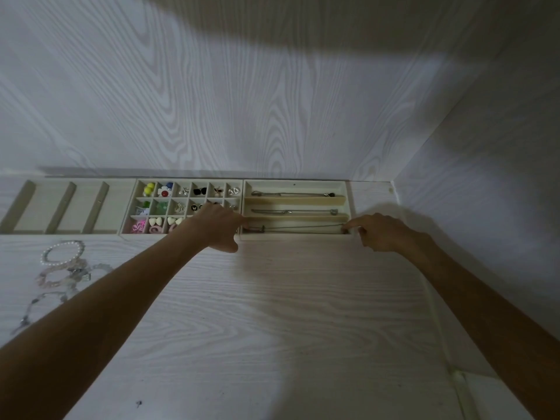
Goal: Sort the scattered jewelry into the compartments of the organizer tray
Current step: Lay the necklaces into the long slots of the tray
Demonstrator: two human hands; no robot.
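Note:
A thin chain necklace [300,228] lies stretched along the nearest of three long slots in the right organizer tray [348,189]. My left hand [219,227] pinches its left end at the slot's left corner. My right hand [380,231] pinches its right end at the slot's right corner. Two other necklaces [291,194] fill the two slots behind it. The middle tray [133,204] has small square cells holding earrings and studs. A third tray [60,204] on the left has wide bare slots.
Several bracelets [62,253], one of white pearls, lie loose on the white wood-grain table at the left, with a thin chain [27,313] below them. A wall rises just behind the trays and another wall closes the right side.

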